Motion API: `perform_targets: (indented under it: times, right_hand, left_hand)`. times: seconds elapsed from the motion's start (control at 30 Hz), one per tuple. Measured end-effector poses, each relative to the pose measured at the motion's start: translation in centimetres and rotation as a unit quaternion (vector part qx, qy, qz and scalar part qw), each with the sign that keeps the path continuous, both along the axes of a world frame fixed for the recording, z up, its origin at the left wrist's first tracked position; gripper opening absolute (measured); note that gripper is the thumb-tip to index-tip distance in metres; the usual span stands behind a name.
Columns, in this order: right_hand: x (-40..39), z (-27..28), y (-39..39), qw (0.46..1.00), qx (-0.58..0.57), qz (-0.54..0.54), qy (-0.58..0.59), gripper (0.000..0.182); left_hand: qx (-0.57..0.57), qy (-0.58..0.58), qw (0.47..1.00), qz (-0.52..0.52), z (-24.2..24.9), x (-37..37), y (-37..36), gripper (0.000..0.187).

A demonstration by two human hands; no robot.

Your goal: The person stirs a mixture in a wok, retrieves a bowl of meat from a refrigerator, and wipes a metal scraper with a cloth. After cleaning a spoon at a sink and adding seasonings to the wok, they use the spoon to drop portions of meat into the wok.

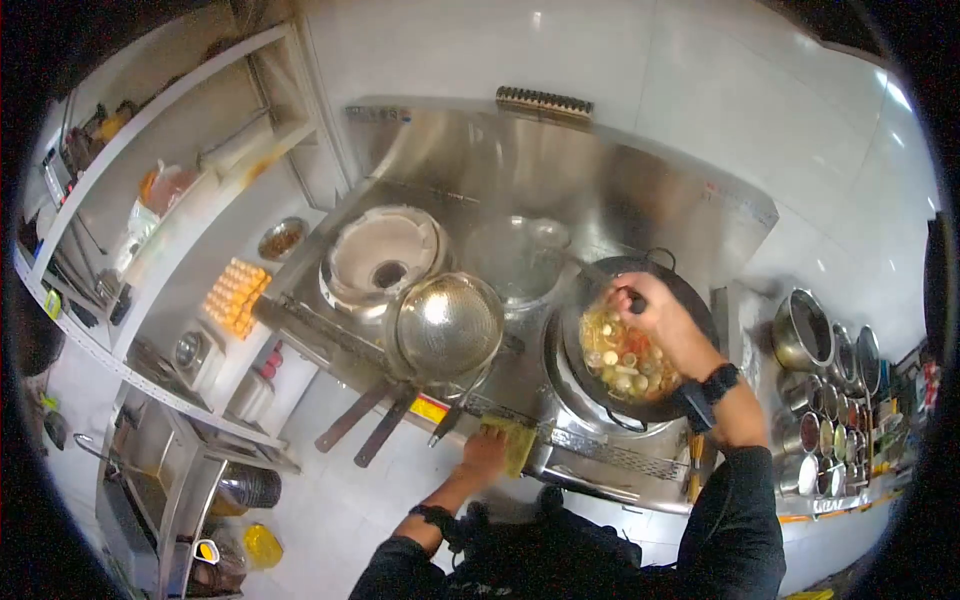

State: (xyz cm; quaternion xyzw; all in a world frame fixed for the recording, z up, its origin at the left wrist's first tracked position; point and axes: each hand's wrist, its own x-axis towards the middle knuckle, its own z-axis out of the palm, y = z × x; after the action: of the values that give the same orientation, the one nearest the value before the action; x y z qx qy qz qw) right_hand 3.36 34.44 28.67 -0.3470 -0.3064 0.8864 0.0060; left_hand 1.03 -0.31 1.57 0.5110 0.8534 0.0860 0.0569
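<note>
My right hand [648, 303] is closed round the dark end of a long-handled ladle [592, 268]. Its shaft slants up and left, and its blurred bowl seems to be over a round metal pot of clear liquid [510, 270]. Below that hand sits a black wok [690, 290] holding steaming broth with pale round slices and reddish pieces [625, 360]. At the stove's front edge, my left hand [485, 452] grips a yellow-green cloth [518, 445]; its fingertips are partly hidden.
Wire strainers [450, 325] lie left of the pot, handles jutting past the front edge. An uncovered burner [385, 260] is behind them. Shelves with an egg tray [237, 297] stand left. Metal bowls [803, 330] and several seasoning containers [825, 435] line the right counter.
</note>
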Motion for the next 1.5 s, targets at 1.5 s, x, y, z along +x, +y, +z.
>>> perform_targets:
  times: [1.5]
  right_hand:
    - [-9.0,-8.6,2.1,0.960,0.225,0.143,-0.081,0.006]
  left_hand:
    - [0.037,0.005,0.997,0.067,-3.1,0.5,0.1,0.034]
